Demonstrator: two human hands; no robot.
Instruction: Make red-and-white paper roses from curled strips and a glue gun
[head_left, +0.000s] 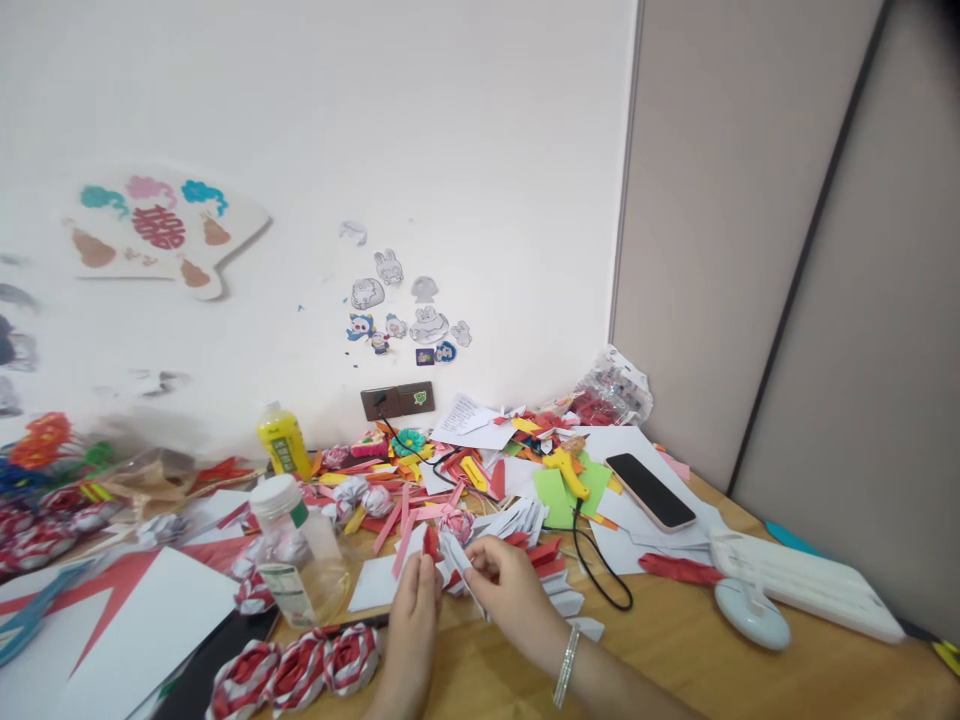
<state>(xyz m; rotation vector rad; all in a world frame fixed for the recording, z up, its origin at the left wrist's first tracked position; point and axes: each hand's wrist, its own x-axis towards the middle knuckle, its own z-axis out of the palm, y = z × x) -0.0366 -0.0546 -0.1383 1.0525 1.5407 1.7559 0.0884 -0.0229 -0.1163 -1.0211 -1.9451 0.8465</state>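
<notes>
Low in the middle of the head view, my left hand [417, 610] is closed on a small piece of red paper [430, 541], fingers pointing up. Just right of it, my right hand [510, 590] pinches a folded white paper strip [459, 562] between thumb and fingers. The two hands are close together, and the strip slants between them. Behind and beside the right hand lies a pile of folded white strips [517, 518] mixed with red ones. A white sheet [373, 584] lies left of my left hand. A silvery bracelet circles my right wrist.
Left stand a clear jar [300, 560] and a yellow bottle [283, 440]; red-and-white twisted paper rosettes [298, 672] lie in front. Behind are a yellow glue gun [568, 473] with a black cord and paper scraps. Right are a phone [651, 491], mouse [752, 613] and white keyboard [806, 583].
</notes>
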